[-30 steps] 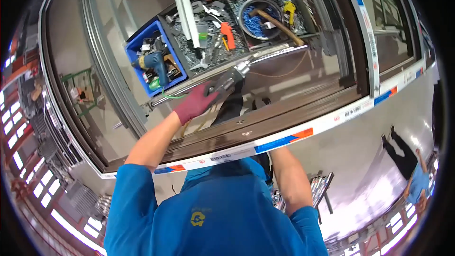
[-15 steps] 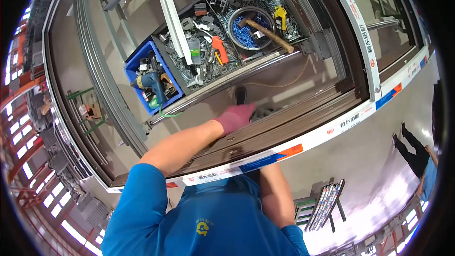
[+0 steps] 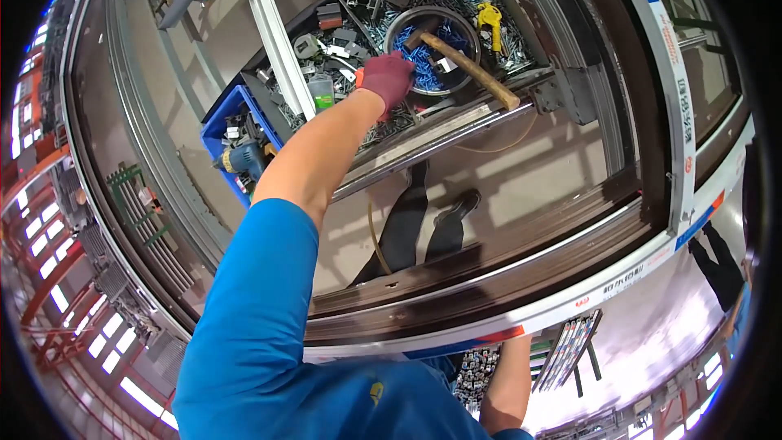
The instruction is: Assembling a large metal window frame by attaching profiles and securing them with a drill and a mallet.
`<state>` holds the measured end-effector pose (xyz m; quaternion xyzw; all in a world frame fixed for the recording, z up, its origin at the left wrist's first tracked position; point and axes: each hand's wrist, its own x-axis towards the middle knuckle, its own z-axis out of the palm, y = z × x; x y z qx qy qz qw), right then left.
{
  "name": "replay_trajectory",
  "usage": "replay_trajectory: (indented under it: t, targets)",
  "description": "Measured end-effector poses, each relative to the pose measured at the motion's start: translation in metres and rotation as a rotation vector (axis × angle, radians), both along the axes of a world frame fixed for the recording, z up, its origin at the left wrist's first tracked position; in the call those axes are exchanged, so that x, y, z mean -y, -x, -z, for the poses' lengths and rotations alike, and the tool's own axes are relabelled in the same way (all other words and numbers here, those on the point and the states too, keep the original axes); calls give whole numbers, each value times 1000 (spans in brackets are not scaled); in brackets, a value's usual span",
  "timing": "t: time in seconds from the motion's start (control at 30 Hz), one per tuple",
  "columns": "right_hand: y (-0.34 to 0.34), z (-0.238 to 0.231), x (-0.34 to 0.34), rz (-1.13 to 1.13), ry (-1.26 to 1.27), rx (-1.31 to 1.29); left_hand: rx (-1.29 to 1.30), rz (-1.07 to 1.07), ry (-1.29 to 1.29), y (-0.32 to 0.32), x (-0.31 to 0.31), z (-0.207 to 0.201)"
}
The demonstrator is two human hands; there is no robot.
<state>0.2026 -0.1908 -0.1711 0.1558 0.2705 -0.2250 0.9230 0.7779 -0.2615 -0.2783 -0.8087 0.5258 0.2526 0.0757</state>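
My left hand [image 3: 387, 81], in a maroon glove, reaches over the parts tray, just left of the round metal bowl [image 3: 393, 37] of blue screws. It lies over an orange tool [image 3: 359, 78], of which only a sliver shows. The fingers point down and are hidden by the back of the hand, so I cannot see what they grip. A wooden-handled hammer [image 3: 476, 75] rests across the bowl, and a yellow tool [image 3: 489, 24] lies to its right. My right forearm [image 3: 507, 379] goes under the frame's white-taped near edge, and that hand is hidden.
A brown metal frame [image 3: 456, 277] surrounds the workspace, its near bar against my body. A blue bin [image 3: 213, 134] with a power drill [image 3: 240, 160] stands left of the tray. A pale bar [image 3: 273, 28] crosses above the tray. Another person [image 3: 721, 265] stands at far right.
My left hand has moved from the frame's near bar up and away to the tray, covering the orange tool. My body leans further forward, and my right forearm has shifted slightly right and down.
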Motion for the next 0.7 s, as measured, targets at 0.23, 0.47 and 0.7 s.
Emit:
replay_trajectory:
  t: [0.23,0.47,0.7]
  targets:
    - [34,-4,-32,14,54,-222,41,38,57,-2,8,7]
    - [20,4,-32,25,124,-444,-139,203,3,-21,17,17]
    - [23,0,-33,60,227,-664,-121,326,149,-20,3,16]
